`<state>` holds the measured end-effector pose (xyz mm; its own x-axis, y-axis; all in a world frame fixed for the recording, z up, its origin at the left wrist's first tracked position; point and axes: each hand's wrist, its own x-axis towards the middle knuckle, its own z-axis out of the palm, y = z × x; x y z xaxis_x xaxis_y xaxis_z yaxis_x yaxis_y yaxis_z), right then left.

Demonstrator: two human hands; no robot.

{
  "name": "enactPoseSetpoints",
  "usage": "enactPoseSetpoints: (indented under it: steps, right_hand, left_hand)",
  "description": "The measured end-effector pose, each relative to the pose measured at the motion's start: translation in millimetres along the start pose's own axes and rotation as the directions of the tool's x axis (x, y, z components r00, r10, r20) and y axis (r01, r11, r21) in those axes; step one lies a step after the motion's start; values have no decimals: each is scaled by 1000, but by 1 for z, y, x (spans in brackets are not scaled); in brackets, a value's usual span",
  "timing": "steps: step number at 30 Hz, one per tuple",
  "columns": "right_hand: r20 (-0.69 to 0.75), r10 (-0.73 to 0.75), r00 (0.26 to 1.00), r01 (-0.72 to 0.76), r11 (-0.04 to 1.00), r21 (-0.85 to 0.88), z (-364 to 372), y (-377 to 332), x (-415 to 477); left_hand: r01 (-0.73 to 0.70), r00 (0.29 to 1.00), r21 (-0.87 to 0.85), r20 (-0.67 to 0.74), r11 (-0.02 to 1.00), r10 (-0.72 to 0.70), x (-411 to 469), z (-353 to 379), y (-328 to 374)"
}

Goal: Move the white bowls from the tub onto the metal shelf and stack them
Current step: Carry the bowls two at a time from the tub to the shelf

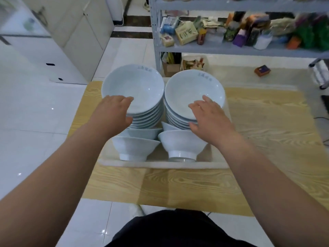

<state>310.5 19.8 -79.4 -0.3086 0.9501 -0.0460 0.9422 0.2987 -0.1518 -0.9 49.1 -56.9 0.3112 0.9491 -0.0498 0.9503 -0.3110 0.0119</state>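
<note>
Fingers (127,100) are being held nearly straight, gripping nothing. The left hand (114,111) is being laid on the near rim of the left stack (142,86), the right hand (211,118) on the right stack (192,86). Both bowl stacks are being kept in the tub (160,165), frame centre, with the shelf (231,49) upper right.

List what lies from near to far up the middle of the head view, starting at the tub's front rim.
Front rim of the tub → tipped white bowls → stacks of white bowls → cardboard box → metal shelf holding packets.
</note>
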Motion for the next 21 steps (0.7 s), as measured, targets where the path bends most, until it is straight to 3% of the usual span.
enactPoseSetpoints:
  steps: [2, 4, 10, 15, 21]
  right_hand:
    - [149, -12, 989, 24, 996, -82, 0, 0, 12]
    - [180, -40, 983, 54, 996, -71, 1, -1, 15]
    - [58, -23, 998, 21, 1000, 23, -1, -1, 12]
    - [-64, 55, 996, -56, 998, -12, -14, -6, 6]
    - [-315, 71, 946, -78, 997, -12, -33, -36, -25]
  left_hand:
    - [24, 995, 156, 91, 987, -39, 15, 6, -3]
    - [4, 990, 213, 134, 977, -33, 19, 11, -5]
    - [-58, 992, 92, 116, 994, 47, 20, 5, -18]
    - [-135, 991, 132, 38, 982, 131, 13, -4, -27]
    - [-150, 969, 84, -187, 985, 164, -19, -26, -39]
